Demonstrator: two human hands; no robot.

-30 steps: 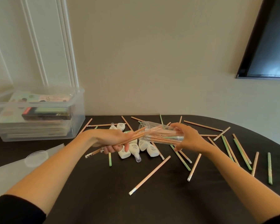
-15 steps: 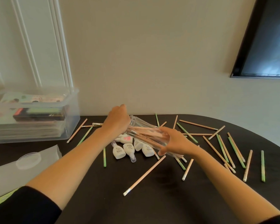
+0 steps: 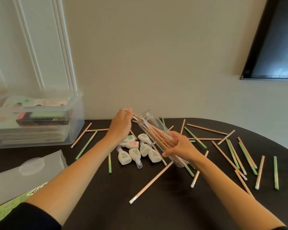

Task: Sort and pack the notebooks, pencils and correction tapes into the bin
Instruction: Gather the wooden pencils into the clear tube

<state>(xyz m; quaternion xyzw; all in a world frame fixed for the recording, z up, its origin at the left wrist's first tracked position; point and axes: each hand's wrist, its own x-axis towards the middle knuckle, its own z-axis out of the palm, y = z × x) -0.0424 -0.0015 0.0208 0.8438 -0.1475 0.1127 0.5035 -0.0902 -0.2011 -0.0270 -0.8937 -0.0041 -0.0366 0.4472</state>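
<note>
My right hand (image 3: 181, 147) grips a clear plastic tube (image 3: 154, 125), tilted with its mouth up and to the left, filled with a bundle of tan pencils. My left hand (image 3: 121, 124) is flat and open against the pencil ends that stick out of the mouth. Several white correction tapes (image 3: 135, 151) lie clustered on the dark table below the hands. Loose tan and green pencils (image 3: 231, 151) are scattered across the table, mostly on the right. The clear bin (image 3: 73, 130) at the back left holds stacked notebooks.
A translucent lid or sheet (image 3: 23, 178) with a small round clear cap (image 3: 32, 164) on it lies at the near left. A dark screen (image 3: 276, 40) hangs on the wall at the right. The table's curved edge runs along the right.
The tube has tipped from lying sideways to mouth-up. My left hand let go of the pencil bundle and moved up, now pressing flat on the pencil ends.
</note>
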